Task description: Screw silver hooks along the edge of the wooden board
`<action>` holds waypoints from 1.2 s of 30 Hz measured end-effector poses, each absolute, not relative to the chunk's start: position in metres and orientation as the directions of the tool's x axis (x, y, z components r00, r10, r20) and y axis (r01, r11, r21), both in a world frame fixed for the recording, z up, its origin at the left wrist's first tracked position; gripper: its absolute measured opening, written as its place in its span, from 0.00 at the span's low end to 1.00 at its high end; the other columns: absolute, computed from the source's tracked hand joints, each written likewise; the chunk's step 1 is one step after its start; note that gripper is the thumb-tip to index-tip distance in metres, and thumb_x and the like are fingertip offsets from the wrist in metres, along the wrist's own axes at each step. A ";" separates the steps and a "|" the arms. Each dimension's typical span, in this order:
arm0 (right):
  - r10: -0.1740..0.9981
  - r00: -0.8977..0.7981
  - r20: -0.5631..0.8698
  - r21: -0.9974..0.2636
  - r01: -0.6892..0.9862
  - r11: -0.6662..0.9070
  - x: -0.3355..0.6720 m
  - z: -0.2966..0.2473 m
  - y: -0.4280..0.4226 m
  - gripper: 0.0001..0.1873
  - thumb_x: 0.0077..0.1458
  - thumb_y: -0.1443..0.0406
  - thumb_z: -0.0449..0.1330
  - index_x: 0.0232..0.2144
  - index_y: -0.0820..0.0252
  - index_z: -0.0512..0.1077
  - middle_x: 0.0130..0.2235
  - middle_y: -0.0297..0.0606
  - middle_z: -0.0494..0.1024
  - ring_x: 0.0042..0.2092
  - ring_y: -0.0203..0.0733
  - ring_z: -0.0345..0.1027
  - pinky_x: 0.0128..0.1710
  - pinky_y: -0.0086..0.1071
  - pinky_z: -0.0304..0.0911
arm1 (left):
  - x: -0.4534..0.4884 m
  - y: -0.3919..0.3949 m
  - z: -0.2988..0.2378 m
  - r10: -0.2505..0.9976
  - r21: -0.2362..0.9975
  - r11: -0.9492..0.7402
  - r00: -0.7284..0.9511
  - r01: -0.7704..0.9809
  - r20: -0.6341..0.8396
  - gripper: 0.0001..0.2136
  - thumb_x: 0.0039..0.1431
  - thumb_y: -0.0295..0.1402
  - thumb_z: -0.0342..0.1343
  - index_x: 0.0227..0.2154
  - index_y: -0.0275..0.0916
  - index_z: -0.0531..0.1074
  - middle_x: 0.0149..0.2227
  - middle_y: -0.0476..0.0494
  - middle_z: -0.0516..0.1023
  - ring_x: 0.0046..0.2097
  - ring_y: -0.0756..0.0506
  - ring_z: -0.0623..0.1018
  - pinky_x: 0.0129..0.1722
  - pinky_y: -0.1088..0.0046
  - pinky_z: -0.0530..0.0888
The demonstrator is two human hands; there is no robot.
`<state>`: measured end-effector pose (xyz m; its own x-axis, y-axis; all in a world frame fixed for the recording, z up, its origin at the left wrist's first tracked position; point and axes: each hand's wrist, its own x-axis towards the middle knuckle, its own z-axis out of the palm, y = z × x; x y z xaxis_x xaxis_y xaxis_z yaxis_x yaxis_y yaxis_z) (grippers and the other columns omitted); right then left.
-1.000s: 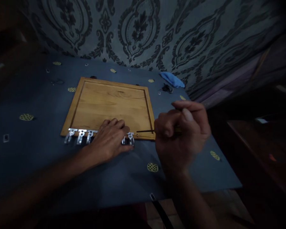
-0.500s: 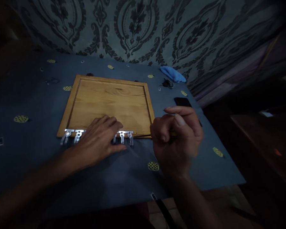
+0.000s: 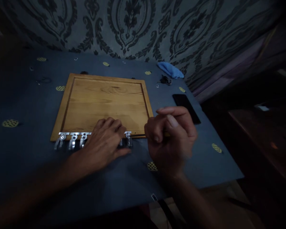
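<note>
A square wooden board (image 3: 105, 101) lies on a dark blue table cover (image 3: 26, 133). Along its near edge runs a metal strip of shiny hooks (image 3: 72, 140). My left hand (image 3: 105, 144) lies flat on the middle of that strip, fingers stretched over it and onto the board. My right hand (image 3: 170, 140) is closed in a fist just right of the board's near right corner, gripping a thin dark tool whose shaft points left toward the strip's right end (image 3: 128, 137); most of the tool is hidden in the fist.
A black phone (image 3: 186, 103) lies right of the board. A blue cloth (image 3: 170, 70) and a small dark object (image 3: 166, 80) sit at the back right by the patterned wall. The table's right and near edges drop to a dim floor.
My right hand has moved left and nearer to the strip's right end. My left hand stays on the strip. The phone has come into sight behind the right hand.
</note>
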<state>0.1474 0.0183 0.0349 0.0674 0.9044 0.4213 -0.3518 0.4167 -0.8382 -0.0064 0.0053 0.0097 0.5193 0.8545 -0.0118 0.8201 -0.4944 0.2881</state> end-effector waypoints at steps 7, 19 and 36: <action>0.915 0.065 0.397 -0.858 -0.327 0.396 0.146 0.032 0.017 0.09 0.59 0.69 0.55 0.33 0.56 0.75 0.16 0.23 0.59 0.17 0.31 0.47 0.19 0.28 0.48 | -0.005 0.005 0.006 0.857 0.259 -0.500 0.515 0.827 0.011 0.21 0.59 0.49 0.61 0.43 0.36 0.72 0.45 0.40 0.73 0.50 0.36 0.70 0.50 0.55 0.67; 0.907 0.002 0.421 -0.889 -0.196 0.413 0.146 0.025 0.009 0.06 0.63 0.64 0.58 0.38 0.54 0.76 0.19 0.25 0.63 0.19 0.32 0.55 0.20 0.29 0.55 | -0.002 0.006 0.006 0.868 0.259 -0.482 0.497 0.837 0.008 0.17 0.62 0.47 0.59 0.41 0.37 0.72 0.44 0.40 0.74 0.49 0.36 0.72 0.48 0.56 0.67; 0.925 -0.058 0.375 -0.907 -0.232 0.352 0.141 0.033 0.019 0.06 0.63 0.65 0.58 0.36 0.54 0.76 0.16 0.23 0.55 0.16 0.31 0.47 0.17 0.29 0.50 | -0.002 0.008 0.009 0.874 0.335 -0.453 0.486 0.826 -0.020 0.15 0.59 0.44 0.64 0.41 0.38 0.75 0.43 0.41 0.74 0.48 0.36 0.72 0.47 0.56 0.68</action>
